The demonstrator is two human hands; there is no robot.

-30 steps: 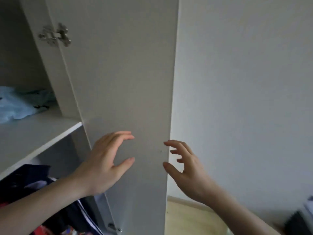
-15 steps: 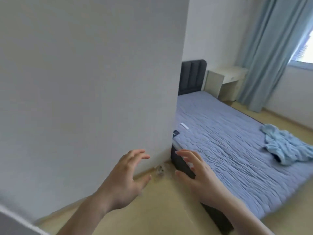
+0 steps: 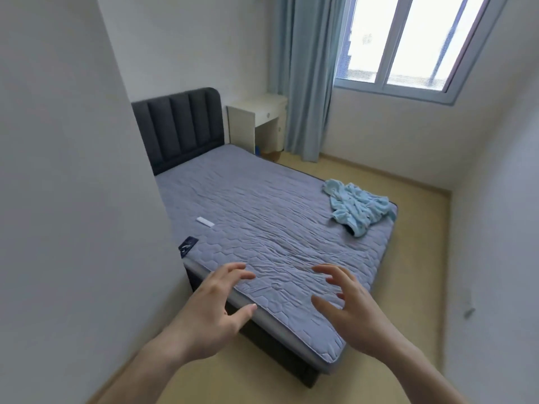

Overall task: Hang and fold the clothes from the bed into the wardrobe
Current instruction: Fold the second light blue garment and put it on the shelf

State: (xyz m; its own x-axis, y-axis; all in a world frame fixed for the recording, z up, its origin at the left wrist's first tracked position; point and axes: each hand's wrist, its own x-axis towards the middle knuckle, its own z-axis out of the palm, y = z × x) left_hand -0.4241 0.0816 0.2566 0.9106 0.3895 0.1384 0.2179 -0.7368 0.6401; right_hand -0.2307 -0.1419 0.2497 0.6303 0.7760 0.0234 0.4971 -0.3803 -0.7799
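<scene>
A crumpled light blue garment (image 3: pixel 359 207) lies at the far right edge of the bed (image 3: pixel 262 211), which has a grey-blue quilted cover. My left hand (image 3: pixel 217 309) and my right hand (image 3: pixel 347 307) hover side by side over the bed's near corner, fingers spread and relaxed, holding nothing. The garment is well beyond both hands. The wardrobe is out of view.
A small white flat object (image 3: pixel 205 221) and a dark tag (image 3: pixel 188 245) lie on the bed's left side. A white wall (image 3: pixel 73 199) stands close on the left. A dark headboard (image 3: pixel 178 128), a pale bedside desk (image 3: pixel 256 121), blue curtains (image 3: pixel 306 77) and a window are beyond.
The view has swung right, from the wardrobe door and shelves to the bedroom and bed. Both hands stay empty and now hover over the bed's near corner.
</scene>
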